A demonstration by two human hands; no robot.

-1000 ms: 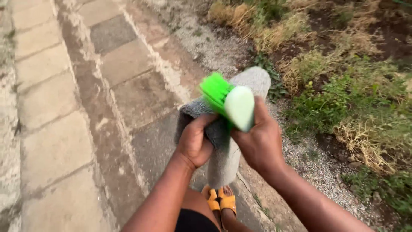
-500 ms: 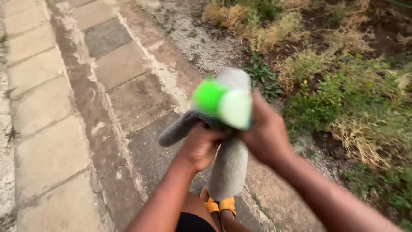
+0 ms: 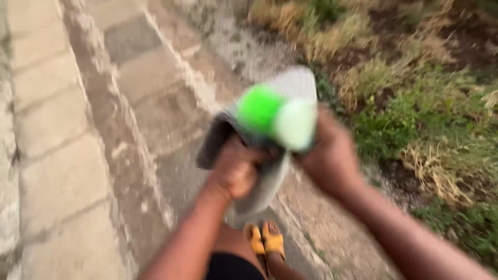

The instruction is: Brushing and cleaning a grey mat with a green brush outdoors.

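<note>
gripping the grey cloth (image 3: 270,171) firmly, left hand (image 3: 236,168) steadies it mid-frame; right hand (image 3: 332,155), clenched on the green brush (image 3: 277,116), should stroke evenly.

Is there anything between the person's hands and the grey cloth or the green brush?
Nothing visible. The left hand grips the grey cloth directly, and the right hand holds the green brush against it. The picture is blurred, so the finer contact cannot be told.
</note>
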